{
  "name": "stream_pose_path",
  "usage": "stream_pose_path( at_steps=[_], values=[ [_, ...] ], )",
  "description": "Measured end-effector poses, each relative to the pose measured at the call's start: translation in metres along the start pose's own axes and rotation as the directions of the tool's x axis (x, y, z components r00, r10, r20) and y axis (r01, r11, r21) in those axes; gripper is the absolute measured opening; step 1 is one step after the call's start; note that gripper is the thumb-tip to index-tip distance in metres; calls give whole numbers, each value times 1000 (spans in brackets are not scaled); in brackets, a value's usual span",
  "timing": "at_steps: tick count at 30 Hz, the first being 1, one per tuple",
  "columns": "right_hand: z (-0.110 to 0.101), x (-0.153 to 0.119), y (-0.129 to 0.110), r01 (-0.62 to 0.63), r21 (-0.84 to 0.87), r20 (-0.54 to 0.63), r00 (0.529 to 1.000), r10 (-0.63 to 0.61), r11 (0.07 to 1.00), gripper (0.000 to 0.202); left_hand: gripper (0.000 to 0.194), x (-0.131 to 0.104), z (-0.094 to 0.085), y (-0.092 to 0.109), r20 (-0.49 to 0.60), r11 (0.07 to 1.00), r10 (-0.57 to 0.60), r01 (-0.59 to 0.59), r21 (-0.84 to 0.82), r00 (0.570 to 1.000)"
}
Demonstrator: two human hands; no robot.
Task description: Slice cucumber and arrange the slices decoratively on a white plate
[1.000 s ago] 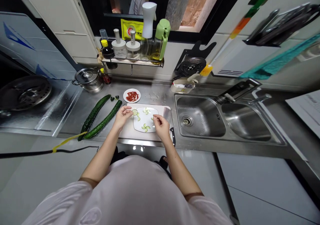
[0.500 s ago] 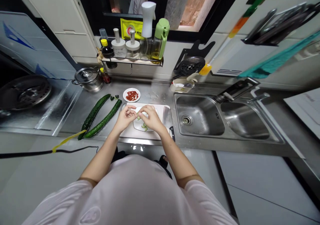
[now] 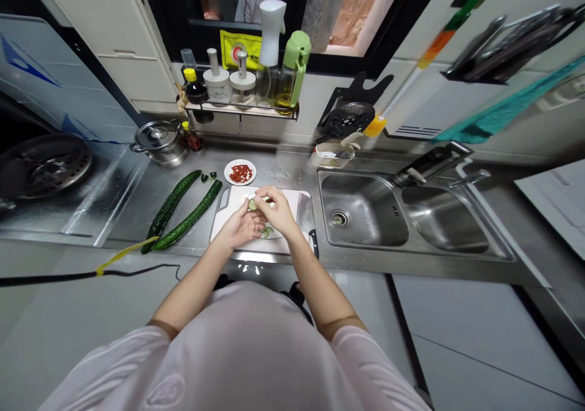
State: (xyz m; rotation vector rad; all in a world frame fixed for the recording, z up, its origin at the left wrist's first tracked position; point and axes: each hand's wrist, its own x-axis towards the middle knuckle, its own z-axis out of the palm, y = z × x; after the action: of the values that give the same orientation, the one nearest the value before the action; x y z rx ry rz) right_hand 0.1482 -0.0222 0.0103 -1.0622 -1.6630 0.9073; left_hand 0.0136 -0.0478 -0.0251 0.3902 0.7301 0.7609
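My left hand (image 3: 240, 227) is turned palm up over the cutting board (image 3: 222, 228), its thumb against pale green cucumber slices (image 3: 252, 204). My right hand (image 3: 278, 211) reaches over from the other side, thumb and fingers closed in a pinch at the same slices. The fingers partly cover them, so how many each hand holds is unclear. Below the hands, a white plate (image 3: 276, 235), mostly hidden, carries more cucumber slices (image 3: 266, 232). A kitchen knife (image 3: 304, 216) lies along the board's right side, black handle toward me.
Two whole cucumbers (image 3: 187, 216) lie left of the board, with small cut ends behind them. A dish of chopped red pieces (image 3: 240, 172) stands behind the board. A lidded pot (image 3: 161, 144) is at back left. The double sink (image 3: 365, 210) is at right; a condiment shelf (image 3: 242, 109) hangs behind.
My left hand has rolled palm up and lowered slightly toward me. My right hand has tilted over it, fingers pinching at the slices, which show more clearly now.
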Motion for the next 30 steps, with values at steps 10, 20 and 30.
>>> stream_pose_path(
  at_steps=[10, 20, 30],
  values=[
    [-1, -1, 6, -8, 2, -11, 1000, 8, 1000, 17, 31, -4, -9, 12, -109, 973, 223, -215, 81, 969],
    [1, -2, 8, -17, -55, -37, 999, 15, 998, 15, 38, -5, -1, 13, -240, 786, 605, -520, 335, 759],
    [2, -4, 11, -48, -52, -31, 998, 46, 997, 15, 34, -3, -1, 8, -163, 534, 825, -654, 536, 541]
  ],
)
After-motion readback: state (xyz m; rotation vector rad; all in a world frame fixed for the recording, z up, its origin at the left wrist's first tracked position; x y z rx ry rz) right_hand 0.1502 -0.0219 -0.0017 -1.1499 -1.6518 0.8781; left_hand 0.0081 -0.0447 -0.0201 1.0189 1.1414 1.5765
